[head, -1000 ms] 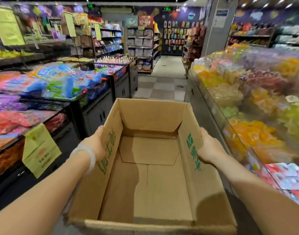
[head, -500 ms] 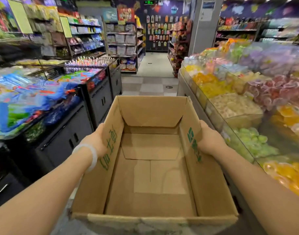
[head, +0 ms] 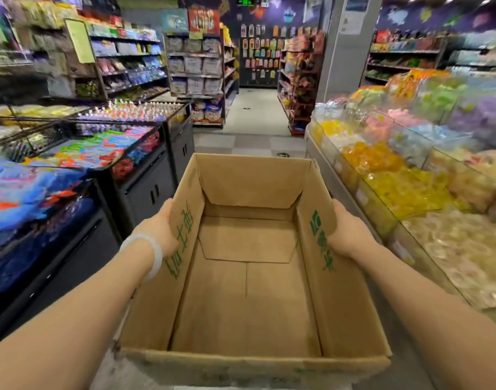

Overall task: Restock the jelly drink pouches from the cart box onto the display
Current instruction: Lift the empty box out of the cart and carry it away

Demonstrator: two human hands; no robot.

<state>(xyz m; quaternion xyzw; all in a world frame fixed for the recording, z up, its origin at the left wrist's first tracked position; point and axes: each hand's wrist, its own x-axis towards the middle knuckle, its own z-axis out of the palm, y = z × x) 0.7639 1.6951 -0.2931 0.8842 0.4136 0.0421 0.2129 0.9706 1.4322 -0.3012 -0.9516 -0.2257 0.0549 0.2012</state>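
I carry an open brown cardboard box (head: 247,291) with green print on its side flaps, held out in front of me at waist height. Nothing lies inside it; only the bare bottom shows. My left hand (head: 159,229), with a white bangle on the wrist, grips the left wall from outside. My right hand (head: 348,232) grips the right wall from outside. The fingers of both hands are hidden behind the cardboard. No jelly drink pouches can be made out for certain among the blurred goods.
An aisle with a checkered floor (head: 252,142) runs ahead between black display bins (head: 145,192) of colourful packets on the left and glass-fronted bins (head: 382,175) of yellow and pale sweets on the right. Shelving (head: 196,71) and a pillar (head: 345,46) stand further on.
I have walked forward along the aisle with the box; the bins on both sides have slid past me. Both hands keep the same grip on the box walls.
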